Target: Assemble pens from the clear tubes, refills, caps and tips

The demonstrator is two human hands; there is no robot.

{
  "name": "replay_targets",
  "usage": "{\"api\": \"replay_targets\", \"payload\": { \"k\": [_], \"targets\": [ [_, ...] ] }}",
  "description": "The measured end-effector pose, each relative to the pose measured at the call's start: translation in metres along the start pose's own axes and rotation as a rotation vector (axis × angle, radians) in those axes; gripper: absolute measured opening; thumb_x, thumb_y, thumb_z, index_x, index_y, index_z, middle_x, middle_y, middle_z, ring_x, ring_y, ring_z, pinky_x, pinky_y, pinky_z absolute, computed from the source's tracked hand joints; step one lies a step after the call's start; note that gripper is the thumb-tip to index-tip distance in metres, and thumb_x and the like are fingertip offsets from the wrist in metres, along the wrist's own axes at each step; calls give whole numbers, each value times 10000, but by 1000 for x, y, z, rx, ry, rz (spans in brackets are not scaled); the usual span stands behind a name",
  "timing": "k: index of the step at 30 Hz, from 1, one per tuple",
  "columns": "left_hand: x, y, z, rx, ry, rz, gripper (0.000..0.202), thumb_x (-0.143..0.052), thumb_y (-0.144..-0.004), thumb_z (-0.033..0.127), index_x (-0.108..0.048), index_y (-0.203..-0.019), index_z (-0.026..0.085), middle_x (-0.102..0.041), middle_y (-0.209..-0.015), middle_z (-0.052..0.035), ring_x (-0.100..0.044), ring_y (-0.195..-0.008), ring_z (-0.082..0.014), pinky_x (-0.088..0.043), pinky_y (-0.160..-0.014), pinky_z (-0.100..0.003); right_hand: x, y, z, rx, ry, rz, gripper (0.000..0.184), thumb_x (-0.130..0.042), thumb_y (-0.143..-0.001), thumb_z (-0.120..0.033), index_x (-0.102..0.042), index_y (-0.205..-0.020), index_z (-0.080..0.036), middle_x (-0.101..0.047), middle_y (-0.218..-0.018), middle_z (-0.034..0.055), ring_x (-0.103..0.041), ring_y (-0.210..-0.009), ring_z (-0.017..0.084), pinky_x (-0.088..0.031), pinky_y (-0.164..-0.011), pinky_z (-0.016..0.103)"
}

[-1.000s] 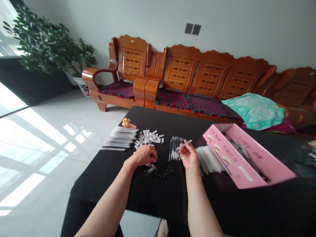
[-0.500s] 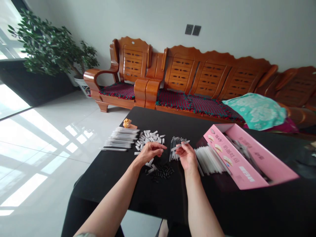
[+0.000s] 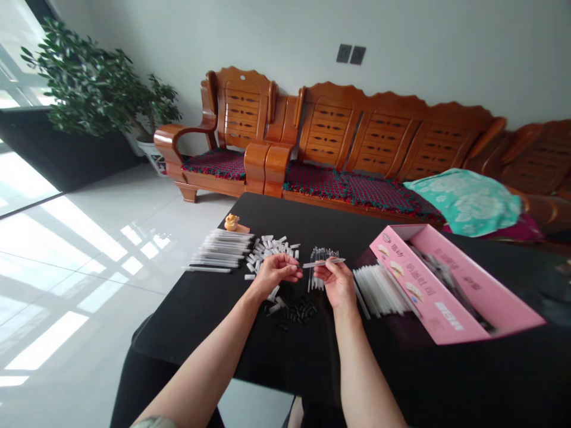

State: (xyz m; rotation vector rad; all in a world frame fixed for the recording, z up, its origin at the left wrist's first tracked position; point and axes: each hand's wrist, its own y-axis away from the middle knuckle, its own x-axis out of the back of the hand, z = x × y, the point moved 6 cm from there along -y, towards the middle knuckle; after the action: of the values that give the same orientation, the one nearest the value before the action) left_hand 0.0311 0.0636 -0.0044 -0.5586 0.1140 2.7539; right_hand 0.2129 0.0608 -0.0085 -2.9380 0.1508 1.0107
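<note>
Head view: right hand (image 3: 339,284) — fingertips pinching a clear plastic tube (image 3: 323,262); left hand (image 3: 276,273) — curled just beside it, over white caps (image 3: 272,249), any held item hidden. Black caps (image 3: 292,314) lie nearby on the table (image 3: 200,333).

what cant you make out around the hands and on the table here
In the head view:
whether the left hand holds anything: its curled fingers hide that
any markings on the clear tube in the right hand: too small
contents of the pink box: mostly hidden by its near wall
the small black pieces: too small to identify
right end of the black table: cut off by the frame edge
</note>
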Motion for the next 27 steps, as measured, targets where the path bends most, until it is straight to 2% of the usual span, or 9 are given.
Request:
{"api": "replay_targets", "payload": {
  "k": [16,27],
  "targets": [
    [-5,0,0,6,11,13,405,-811,-684,359,-609,-905,86,-738,-836,-119,-722,-744,-200,-580,-660,-267,-6,1,1,3,51,-9,222,-778,-705,-214,-621,-855,-168,-763,-773,74,-732,-637,198,-611,-580,281],
    [-5,-1,0,-15,-18,66,431,-818,-663,384,-597,-889,92,-727,-780,-100,-716,-718,-196,-581,-643,-271,-8,1,2,6,69,-11,247,-788,-695,-223,-610,-857,-172,-763,-772,70,-736,-635,209,-612,-569,286]
  ]
}}
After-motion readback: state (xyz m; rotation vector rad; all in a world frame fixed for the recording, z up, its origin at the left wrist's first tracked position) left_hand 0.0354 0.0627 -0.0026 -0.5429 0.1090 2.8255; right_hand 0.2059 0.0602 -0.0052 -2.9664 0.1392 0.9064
